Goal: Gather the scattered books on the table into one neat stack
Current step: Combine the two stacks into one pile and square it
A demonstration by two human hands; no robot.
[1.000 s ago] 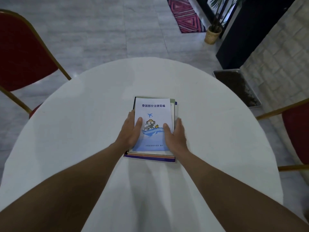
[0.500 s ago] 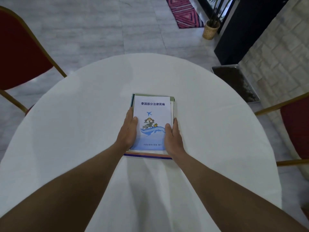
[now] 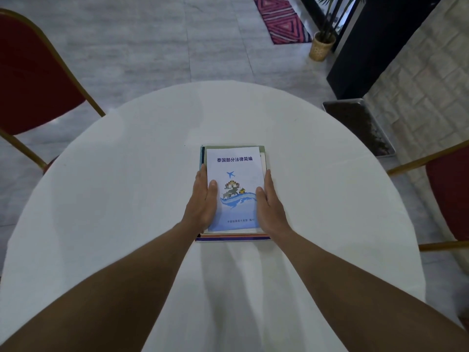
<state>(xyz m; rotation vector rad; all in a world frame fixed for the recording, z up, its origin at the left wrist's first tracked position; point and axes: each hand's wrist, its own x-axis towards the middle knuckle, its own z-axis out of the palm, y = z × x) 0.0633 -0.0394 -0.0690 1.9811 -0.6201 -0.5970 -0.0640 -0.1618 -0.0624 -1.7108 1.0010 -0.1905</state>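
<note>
A stack of books [image 3: 232, 236] lies in the middle of the round table [image 3: 127, 199] with its white cloth. The top book [image 3: 234, 163] is white and blue, with a plane, an elephant and a wave on its cover. My left hand [image 3: 201, 199] lies flat against the stack's left side, thumb on the cover. My right hand [image 3: 270, 201] presses the right side the same way. The lower books show only as thin coloured edges at the front and back.
A red chair with a gold frame [image 3: 30, 80] stands at the table's left, another red chair [image 3: 446, 191] at the right. Beyond are a dark tray on the floor [image 3: 357, 125], a potted plant [image 3: 321, 48], a patterned rug [image 3: 281, 19] and a brick wall.
Both hands have slid from the cover to the stack's sides and squeezed the books into line. The book edges that stuck out on the right now sit flush.
</note>
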